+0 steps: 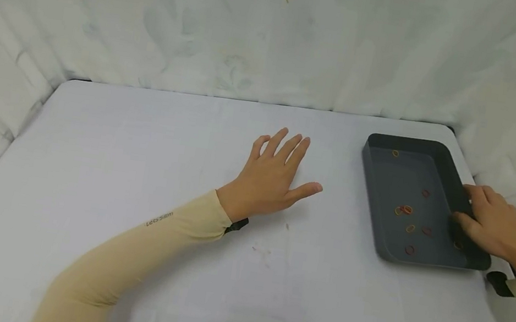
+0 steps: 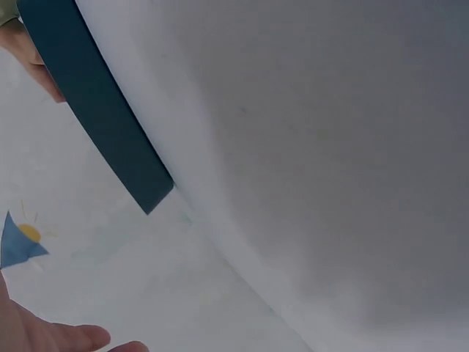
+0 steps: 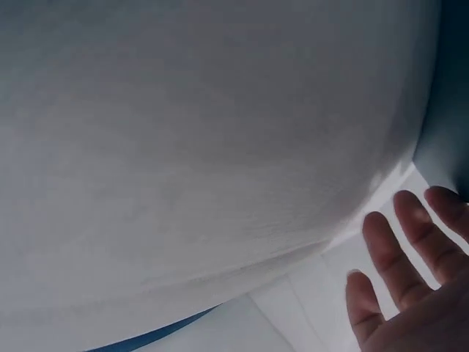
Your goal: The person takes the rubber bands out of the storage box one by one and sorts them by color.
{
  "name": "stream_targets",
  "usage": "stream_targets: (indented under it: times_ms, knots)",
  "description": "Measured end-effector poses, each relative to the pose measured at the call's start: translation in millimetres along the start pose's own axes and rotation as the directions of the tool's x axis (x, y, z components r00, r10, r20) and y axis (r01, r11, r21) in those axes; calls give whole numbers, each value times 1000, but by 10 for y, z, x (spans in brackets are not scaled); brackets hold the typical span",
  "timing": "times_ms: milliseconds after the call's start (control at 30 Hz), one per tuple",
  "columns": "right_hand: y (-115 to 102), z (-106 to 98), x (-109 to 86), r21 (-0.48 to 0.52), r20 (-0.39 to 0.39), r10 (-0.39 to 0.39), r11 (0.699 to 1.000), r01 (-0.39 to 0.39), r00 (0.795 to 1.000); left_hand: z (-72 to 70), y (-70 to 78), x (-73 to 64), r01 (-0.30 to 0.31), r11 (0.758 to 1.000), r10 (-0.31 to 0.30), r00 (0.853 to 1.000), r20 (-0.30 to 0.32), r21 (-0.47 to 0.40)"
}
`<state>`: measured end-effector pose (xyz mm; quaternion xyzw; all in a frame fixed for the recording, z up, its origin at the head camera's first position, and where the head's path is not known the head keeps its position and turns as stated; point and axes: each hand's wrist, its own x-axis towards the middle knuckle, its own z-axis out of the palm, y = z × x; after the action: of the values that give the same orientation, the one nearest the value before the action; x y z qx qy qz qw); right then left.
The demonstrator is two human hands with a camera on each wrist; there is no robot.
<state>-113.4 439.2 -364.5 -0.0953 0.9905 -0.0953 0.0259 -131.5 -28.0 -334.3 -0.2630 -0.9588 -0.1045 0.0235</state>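
Observation:
A dark grey rectangular tray [image 1: 394,203] lies on the right side of the white table. Several small red and yellow rings, which look like rubber bands [image 1: 408,210], are scattered on its floor. At the tray's right wall, my right hand [image 1: 496,222] holds the rim, thumb on the inner side and fingers outside. The right wrist view shows the fingers [image 3: 399,260] of that hand beside the tray's outer wall [image 3: 447,110]. My left hand [image 1: 267,179] is over the middle of the table, fingers spread, holding nothing, left of the tray.
The white table [image 1: 151,139] has faint brownish marks [image 1: 262,250] near its middle. Pale curtains with sun patterns [image 1: 275,46] hang behind the far edge and along both sides. The tray stands close to the table's right edge.

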Motion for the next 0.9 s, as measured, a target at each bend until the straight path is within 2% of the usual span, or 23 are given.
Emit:
stream_targets:
  times_ms: [267,467,733,900]
  knots:
    - [-102,9,21,36,4,-1,999,1,1000,122,253,137,-37,999,37,999,21,-9]
    - [-175,33,34,16,-20,-11,1000,11,1000,209,397,231,-74,996,76,996,-37,53]
    - [-291,49,48,3,-22,-13,1000,13,1000,311,550,366,-63,993,68,996,-54,100]
    - [-384,64,63,5,-35,-33,999,33,999,364,637,433,-34,994,37,999,-32,109]
